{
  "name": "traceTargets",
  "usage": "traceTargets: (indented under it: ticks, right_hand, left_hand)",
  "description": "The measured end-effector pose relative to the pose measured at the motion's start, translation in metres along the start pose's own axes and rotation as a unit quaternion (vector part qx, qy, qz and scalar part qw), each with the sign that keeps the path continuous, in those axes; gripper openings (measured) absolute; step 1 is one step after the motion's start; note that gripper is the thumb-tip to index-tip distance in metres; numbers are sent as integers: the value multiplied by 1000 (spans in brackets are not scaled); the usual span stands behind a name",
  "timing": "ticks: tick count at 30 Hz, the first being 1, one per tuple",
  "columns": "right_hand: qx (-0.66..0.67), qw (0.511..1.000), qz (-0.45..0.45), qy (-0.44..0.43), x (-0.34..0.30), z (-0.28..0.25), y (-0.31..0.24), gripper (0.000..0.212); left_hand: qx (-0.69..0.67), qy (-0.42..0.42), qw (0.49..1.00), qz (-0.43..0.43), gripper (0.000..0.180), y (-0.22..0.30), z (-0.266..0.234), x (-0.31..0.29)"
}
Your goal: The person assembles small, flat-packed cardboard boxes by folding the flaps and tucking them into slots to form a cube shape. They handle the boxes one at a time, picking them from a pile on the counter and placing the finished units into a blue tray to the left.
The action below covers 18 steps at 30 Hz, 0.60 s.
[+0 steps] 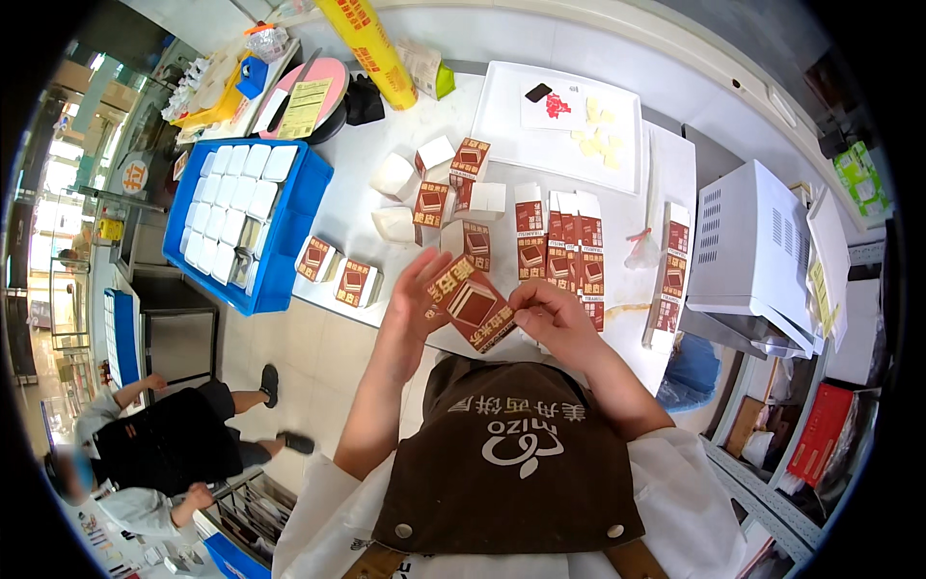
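White tabletop [371, 145] is carrying flat cartons [562, 253], apparently grouped for reach. Over its near edge, right hand [558, 326] is pinching a brown box [475, 304]; left hand [411, 301], fingers wide, is seemingly steadying it.

Two hands [417, 294], one carton [473, 304] between them, two folded cartons [316, 259] at the table's [357, 145] left edge, one white tray [500, 116], one yellow roll [365, 46], one pink disc [333, 79] and one co-worker [169, 444] are counted.

Yellow tube [368, 53] sits at 11 o'clock, white tray [625, 114] at 1, white appliance [738, 251] at 3, co-worker [174, 439] at 8.
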State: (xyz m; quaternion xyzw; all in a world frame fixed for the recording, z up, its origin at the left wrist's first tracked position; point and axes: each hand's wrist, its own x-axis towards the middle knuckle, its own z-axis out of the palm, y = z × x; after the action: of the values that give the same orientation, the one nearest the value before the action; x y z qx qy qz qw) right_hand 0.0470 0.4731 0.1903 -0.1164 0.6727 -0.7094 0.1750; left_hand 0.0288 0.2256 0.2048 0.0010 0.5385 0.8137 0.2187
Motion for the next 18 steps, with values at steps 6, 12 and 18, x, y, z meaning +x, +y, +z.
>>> traceTargets:
  ticks: [6, 12, 18]
  right_hand:
    - [129, 986, 1, 108, 2, 19, -7, 14]
    - [286, 931, -16, 225, 18, 32, 4, 14]
    - [-36, 966, -2, 257, 32, 10, 45, 24]
  left_hand:
    - [-83, -55, 987, -123, 47, 4, 15, -1]
    - [-62, -23, 984, -165, 48, -45, 14, -8]
    - [-188, 56, 975, -103, 56, -45, -29, -1]
